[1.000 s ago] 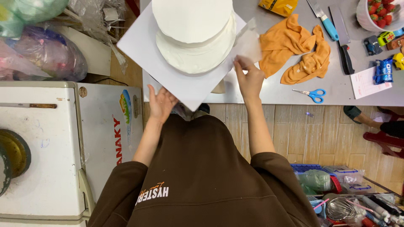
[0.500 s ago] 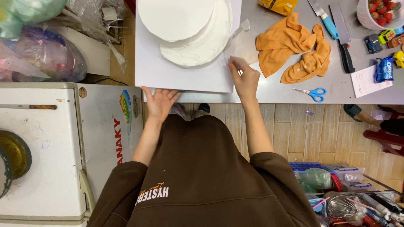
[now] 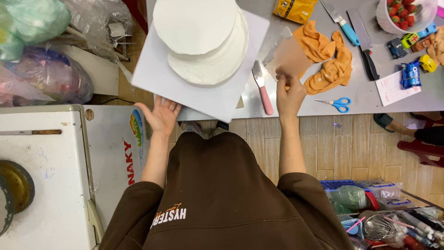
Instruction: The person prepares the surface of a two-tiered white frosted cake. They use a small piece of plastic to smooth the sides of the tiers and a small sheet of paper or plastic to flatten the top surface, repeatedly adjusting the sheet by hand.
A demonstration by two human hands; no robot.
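— Where's the white two-tier cake (image 3: pixel 203 44) relative to the hands?

— It sits on a square white board (image 3: pixel 210 95) on the grey counter (image 3: pixel 370 99). The left hand (image 3: pixel 162 115) is spread flat, palm up, at the board's near left edge, just under the corner. The right hand (image 3: pixel 290 90) is right of the board, pinching a blurred translucent scraper (image 3: pixel 287 58).

— Anything beside it?

— A pink-handled spatula (image 3: pixel 261 88) lies between board and right hand; an orange cloth (image 3: pixel 330 62) and blue scissors (image 3: pixel 337 104) lie further right.

— What's unclear?

— The cake's far edge is cut off, and the board hides the left fingertips.
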